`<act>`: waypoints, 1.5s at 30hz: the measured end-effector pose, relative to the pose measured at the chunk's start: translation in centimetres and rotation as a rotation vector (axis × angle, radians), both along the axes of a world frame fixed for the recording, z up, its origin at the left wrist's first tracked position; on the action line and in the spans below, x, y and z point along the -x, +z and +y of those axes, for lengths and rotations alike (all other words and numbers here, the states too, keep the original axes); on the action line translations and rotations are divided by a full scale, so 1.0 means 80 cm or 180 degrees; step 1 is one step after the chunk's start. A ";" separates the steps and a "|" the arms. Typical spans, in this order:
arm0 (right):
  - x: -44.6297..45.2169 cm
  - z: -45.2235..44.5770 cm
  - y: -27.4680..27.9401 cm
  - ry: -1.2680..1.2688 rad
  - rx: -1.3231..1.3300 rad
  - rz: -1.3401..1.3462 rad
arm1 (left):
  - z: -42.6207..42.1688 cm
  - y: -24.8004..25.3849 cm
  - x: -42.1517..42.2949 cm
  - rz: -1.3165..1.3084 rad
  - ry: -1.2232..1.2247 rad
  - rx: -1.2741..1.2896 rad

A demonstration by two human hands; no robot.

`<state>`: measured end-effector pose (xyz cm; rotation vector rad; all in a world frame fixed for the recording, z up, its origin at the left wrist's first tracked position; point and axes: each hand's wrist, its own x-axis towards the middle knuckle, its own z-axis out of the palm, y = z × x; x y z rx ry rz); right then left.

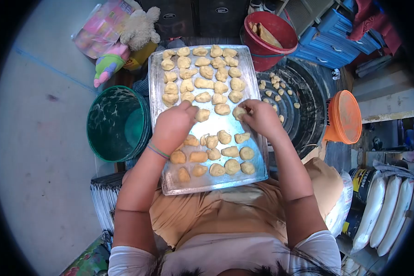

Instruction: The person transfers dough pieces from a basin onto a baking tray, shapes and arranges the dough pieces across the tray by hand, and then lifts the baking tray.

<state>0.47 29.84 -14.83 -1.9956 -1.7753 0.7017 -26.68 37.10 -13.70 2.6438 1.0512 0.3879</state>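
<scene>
metal tray [230, 128] sits over the person's lap, dough lumps [206, 72] in far and near groups, bare band between. right hand [261, 117]: thumb and fingers pinch one lump [238, 113] at the far group's near edge, right side. left hand [177, 122]: fingertips at another lump [203, 115], left of it; cannot tell whether pinched. green bucket [117, 124] left of tray; black basin [303, 117] right, holding smaller pieces [276, 79]; red tub [267, 57] far right.

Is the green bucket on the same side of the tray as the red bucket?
No, the green bucket is left of the metal tray, while the red bucket is by its far right corner.
</scene>
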 end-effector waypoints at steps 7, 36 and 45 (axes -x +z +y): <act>0.031 0.001 0.015 0.0107 -0.0623 -0.0397 | 0.010 -0.019 -0.038 0.0392 -0.0042 -0.0534; 0.057 -0.020 0.016 0.0645 -0.0078 -0.0216 | -0.054 0.012 0.061 -0.0213 -0.0136 0.0339; 0.094 -0.026 0.001 0.1428 -0.0307 -0.0228 | -0.031 -0.015 0.026 0.0165 0.0294 -0.0181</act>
